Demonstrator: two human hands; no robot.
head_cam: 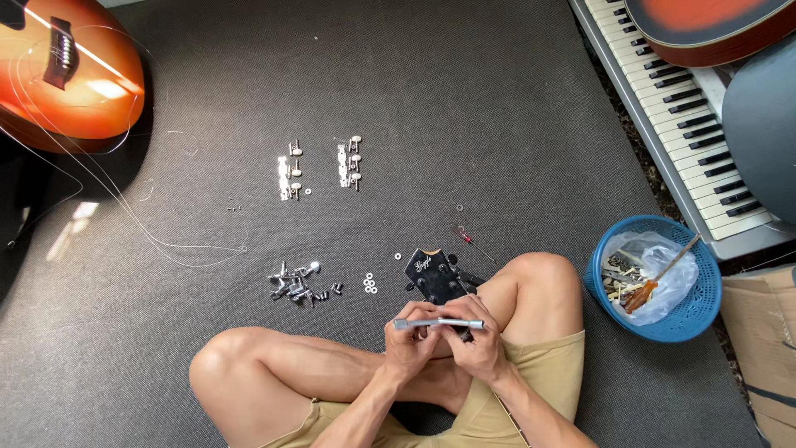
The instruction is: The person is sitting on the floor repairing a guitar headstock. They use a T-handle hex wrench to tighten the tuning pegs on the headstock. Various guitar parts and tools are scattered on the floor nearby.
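Two guitars flank my grey mat; a third's black headstock rests on my crossed legs near the mat's front edge, steadied for work. My left hand and right hand pinch a slim silver wrench level above it. Loose tuner parts lie sorted leftward.

I'm in khaki shorts, plain and loose at the hem. My arms are bare, no sleeves. My legs are bare too.
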